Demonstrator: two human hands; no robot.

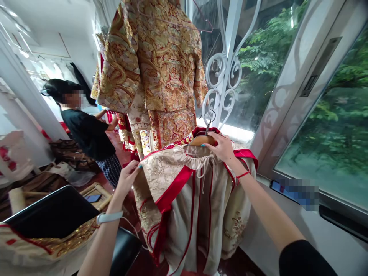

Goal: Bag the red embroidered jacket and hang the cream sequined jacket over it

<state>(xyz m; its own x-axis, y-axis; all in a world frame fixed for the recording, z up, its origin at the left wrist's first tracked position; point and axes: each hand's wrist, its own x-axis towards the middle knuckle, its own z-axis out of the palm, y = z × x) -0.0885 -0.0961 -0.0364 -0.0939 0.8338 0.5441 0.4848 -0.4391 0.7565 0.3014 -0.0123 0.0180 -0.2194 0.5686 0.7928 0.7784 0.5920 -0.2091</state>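
A cream jacket (184, 207) with red trim and gold embroidery hangs on a wooden hanger (202, 140) in front of me. My right hand (220, 145) is closed around the hanger near its metal hook. At the jacket's left shoulder, my left hand (130, 173) pinches the cloth at the edge. The jacket's front opens toward me, and a drawstring tie dangles from its gathered neckline. Behind it, a gold and red embroidered outfit (169, 65) hangs by the window.
A person (86, 126) in a dark top stands at the left, hands at other garments. Near me are a black chair back (51, 214) and a draped embroidered garment (57, 245). A phone (287, 191) lies on the windowsill at right. White scrolled ironwork (221, 73) rises before the window.
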